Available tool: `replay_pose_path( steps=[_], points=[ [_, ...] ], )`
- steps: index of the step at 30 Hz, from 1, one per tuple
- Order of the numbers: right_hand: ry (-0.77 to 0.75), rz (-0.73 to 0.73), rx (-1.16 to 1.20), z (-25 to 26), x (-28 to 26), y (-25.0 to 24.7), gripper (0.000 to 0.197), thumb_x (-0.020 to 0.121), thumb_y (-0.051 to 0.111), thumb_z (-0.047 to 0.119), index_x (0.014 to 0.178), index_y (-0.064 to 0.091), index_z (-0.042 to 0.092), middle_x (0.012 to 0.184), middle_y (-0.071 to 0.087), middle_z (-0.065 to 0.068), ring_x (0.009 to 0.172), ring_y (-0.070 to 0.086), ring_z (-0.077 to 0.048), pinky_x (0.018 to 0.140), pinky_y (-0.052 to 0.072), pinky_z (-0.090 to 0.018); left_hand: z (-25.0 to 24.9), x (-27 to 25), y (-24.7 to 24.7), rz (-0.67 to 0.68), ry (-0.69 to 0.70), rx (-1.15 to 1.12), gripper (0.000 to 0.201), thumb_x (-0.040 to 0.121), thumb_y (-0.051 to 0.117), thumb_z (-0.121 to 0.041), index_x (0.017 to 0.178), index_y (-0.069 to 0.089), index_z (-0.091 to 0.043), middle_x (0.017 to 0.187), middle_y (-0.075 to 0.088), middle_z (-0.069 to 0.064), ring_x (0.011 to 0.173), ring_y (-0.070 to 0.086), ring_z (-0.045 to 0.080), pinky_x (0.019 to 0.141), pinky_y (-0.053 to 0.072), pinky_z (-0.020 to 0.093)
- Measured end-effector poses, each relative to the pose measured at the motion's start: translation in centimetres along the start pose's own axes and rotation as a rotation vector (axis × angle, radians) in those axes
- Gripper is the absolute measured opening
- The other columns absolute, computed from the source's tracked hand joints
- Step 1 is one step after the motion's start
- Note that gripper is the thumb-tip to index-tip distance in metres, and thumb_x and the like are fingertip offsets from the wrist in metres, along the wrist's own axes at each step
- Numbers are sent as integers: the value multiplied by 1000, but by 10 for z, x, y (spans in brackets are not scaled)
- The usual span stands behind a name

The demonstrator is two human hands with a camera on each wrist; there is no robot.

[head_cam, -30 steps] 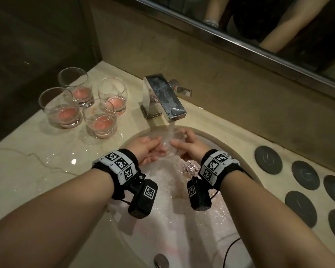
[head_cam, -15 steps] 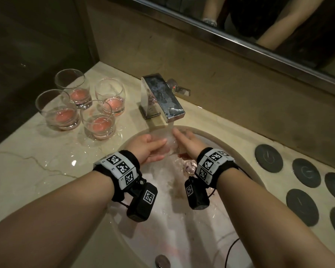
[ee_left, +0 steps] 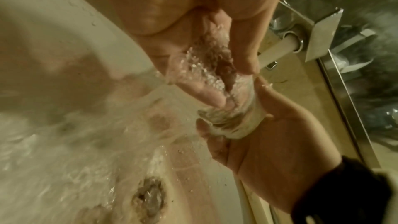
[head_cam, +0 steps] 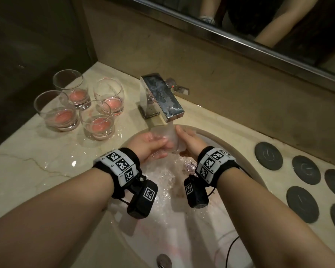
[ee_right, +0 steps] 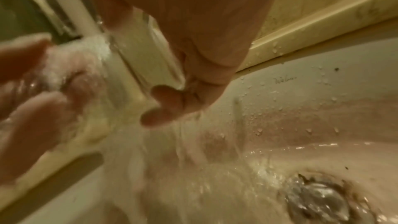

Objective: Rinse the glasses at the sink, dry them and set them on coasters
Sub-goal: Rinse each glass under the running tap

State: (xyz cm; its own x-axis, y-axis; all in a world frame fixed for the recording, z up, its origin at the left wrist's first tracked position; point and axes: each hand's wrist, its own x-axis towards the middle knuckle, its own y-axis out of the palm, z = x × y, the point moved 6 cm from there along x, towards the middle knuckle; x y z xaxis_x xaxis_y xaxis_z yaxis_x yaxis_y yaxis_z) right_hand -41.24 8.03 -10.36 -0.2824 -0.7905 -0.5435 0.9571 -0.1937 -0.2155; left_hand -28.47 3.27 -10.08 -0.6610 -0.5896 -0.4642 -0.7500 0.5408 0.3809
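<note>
Glass (head_cam: 168, 136) under faucet (head_cam: 161, 97) — (coasters (head_cam: 306, 188) right)

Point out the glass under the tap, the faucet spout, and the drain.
glass (ee_left: 228, 125), left wrist view, thick base.
faucet spout (head_cam: 162, 97), head view, top face.
drain (ee_right: 318, 198), right wrist view, metal plug.

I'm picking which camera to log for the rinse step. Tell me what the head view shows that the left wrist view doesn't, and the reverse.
Only the head view shows the four glasses with pink liquid on the counter, the dark round coasters on the right, and the mirror.

Only the left wrist view shows the drain up close and the underside of the tap.

Both show the left hand and right hand holding the clear glass under the running water, over the sink.
</note>
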Motion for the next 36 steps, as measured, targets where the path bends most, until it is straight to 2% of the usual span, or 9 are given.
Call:
replay_pose_path(
  steps=[4,7,10,15,21,23,26,31,36],
  points=[
    [-59,54,4,-3,-2,-6,52,88,64,26,133,38,27,114,61,-6,79,62,-19,67,44,-26,-2,2,-1,-18,2,-21,14,94,50,-8,97,63,-6,79,73,5,65,69,7,56,56,16],
    [-58,-34,-57,-1,0,-10,62,87,59,48,138,36,20,122,58,-9,82,63,-18,68,47,-27,2,3,0,18,-17,-26,21,90,55,-7,110,62,-5,90,70,8,71,68,12,74,56,27],
    [-51,-59,-122,1,1,-9,60,91,42,59,135,41,18,106,62,-9,74,62,-18,63,45,-26,2,3,2,17,-16,-26,24,88,56,-2,111,60,-9,87,71,7,74,69,14,67,58,25],
    [-85,27,48,-1,-1,-8,49,87,66,21,127,40,27,104,60,-5,73,57,-18,63,42,-27,-2,4,0,13,-33,-85,17,87,57,-5,102,64,-10,90,72,9,78,70,15,62,58,23],
    [-15,-6,-40,-4,-1,-7,55,90,46,59,130,42,21,104,61,-8,71,60,-16,61,45,-25,5,6,-3,45,-90,29,31,84,60,0,115,57,0,99,68,15,81,70,16,60,56,21],
    [-25,49,74,-9,1,-8,48,89,59,42,130,42,24,111,59,-10,68,58,-15,60,43,-26,4,6,-3,32,-80,5,25,88,55,-2,114,57,2,94,68,14,67,69,11,56,55,19],
    [-56,93,91,-11,2,-14,61,82,70,18,133,37,27,104,56,-10,62,51,-12,56,41,-25,3,7,-5,32,-72,-85,20,91,52,-6,109,61,-3,94,72,9,81,71,12,59,57,21],
    [-23,-52,-186,-1,-5,-19,59,90,40,63,134,43,23,79,56,-4,61,51,-13,56,39,-22,3,3,-1,74,-85,-30,15,83,59,-8,97,64,-6,86,74,5,80,70,11,66,59,24],
    [-41,60,71,-3,-4,-11,55,89,60,40,136,39,26,130,50,-4,101,62,-22,74,52,-30,-4,1,1,34,-63,-31,14,90,53,-5,98,61,3,86,70,12,58,68,9,54,55,19]
  ],
)
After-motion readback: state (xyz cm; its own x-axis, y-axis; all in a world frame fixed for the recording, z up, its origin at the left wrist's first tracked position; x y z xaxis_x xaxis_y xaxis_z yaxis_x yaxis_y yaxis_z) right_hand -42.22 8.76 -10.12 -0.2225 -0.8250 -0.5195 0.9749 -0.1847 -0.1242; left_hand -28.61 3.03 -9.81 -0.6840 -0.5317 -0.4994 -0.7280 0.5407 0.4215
